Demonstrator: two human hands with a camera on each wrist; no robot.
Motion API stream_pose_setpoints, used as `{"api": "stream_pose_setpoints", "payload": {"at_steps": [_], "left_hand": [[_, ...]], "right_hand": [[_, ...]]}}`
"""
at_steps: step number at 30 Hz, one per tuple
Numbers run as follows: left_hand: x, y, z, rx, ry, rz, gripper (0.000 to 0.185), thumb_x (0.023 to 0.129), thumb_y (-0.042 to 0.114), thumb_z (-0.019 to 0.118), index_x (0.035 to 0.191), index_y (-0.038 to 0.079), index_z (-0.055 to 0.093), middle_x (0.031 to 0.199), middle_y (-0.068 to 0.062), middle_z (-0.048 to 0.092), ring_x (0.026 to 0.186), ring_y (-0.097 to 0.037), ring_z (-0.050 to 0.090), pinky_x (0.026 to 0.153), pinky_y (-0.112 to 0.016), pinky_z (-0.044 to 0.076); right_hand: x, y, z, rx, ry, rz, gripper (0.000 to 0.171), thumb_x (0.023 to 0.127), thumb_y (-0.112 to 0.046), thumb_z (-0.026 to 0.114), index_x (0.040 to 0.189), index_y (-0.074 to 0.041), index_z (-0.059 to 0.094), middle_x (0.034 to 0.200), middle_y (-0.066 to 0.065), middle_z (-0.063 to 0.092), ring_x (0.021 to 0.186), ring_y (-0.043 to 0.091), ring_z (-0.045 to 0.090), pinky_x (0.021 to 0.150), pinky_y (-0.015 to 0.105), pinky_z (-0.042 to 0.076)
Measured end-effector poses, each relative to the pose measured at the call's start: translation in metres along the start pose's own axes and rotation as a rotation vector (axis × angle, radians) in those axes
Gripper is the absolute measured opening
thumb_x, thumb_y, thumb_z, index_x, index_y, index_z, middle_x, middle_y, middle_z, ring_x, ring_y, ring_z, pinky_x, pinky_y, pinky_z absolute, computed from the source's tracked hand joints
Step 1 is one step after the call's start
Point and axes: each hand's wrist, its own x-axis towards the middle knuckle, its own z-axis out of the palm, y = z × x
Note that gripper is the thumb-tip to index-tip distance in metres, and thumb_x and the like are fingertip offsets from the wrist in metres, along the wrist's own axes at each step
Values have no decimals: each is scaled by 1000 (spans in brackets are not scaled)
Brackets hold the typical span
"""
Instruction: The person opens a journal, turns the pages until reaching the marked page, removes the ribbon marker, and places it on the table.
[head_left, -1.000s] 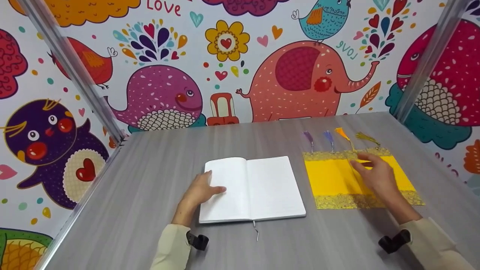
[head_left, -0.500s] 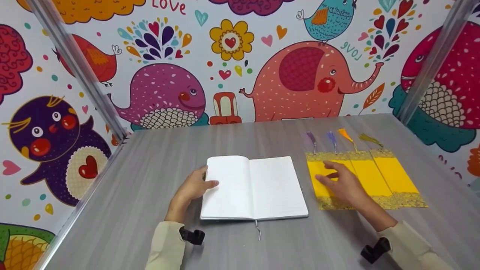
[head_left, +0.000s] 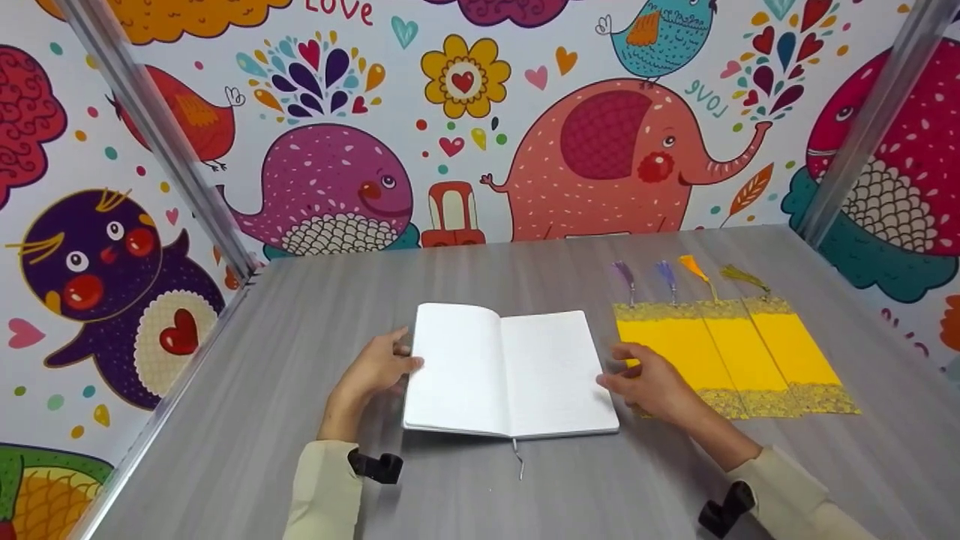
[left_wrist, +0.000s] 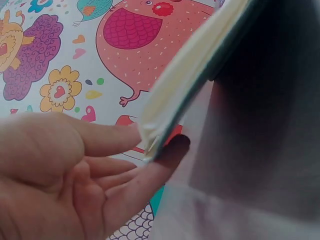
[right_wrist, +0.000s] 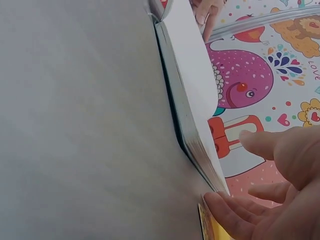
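The left hand [head_left: 373,369] lifts the blank notebook's [head_left: 510,371] left edge, fingers loosely apart; the right hand [head_left: 651,382] touches its right edge, relaxed, beside 4 yellow bookmarks [head_left: 739,349]. The wall [head_left: 480,112] reads "LOVE".

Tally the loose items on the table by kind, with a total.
Notebook: 1
Bookmarks: 4, going by the tassels
Total: 5

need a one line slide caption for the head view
Two hands, left hand and right hand, at either edge of an open notebook, yellow bookmarks lying alongside on a grey table.
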Motion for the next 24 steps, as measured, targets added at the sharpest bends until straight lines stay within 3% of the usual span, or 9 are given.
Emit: {"api": "stream_pose_setpoints", "payload": {"at_steps": [3, 11, 18, 24], "left_hand": [[1, 0, -1, -37, -5, 10, 70, 98, 5, 60, 157, -1, 24, 145, -28, 49, 125, -41, 59, 74, -40, 61], [2, 3, -1, -55, 24, 51, 65, 97, 6, 63, 155, 0, 33, 141, -25, 57, 117, -34, 65, 74, -40, 60], [1, 12, 4, -119, 71, 82, 59, 95, 8, 65, 150, 4, 45, 134, -19, 64, 97, -21, 70, 65, -32, 57], [-4, 23, 8, -227, 90, 112, 56, 93, 5, 67, 146, 5, 51, 134, -19, 64, 87, -19, 70, 62, -31, 59]], "right_hand": [[0, -1, 3, 17, -6, 9, 74, 88, -36, 77, 148, -6, 45, 140, 20, 56, 89, 20, 64, 74, 29, 59], [-2, 3, 9, 60, -18, 14, 68, 86, -21, 79, 145, -4, 49, 135, 19, 59, 102, 23, 62, 76, 29, 60], [0, 11, 11, 49, -27, -75, 65, 83, -14, 81, 140, 1, 53, 124, 18, 62, 98, 22, 60, 75, 30, 61], [2, 13, 10, 24, -32, -105, 61, 83, -14, 81, 137, 1, 57, 120, 17, 65, 96, 21, 61, 74, 29, 61]]}}
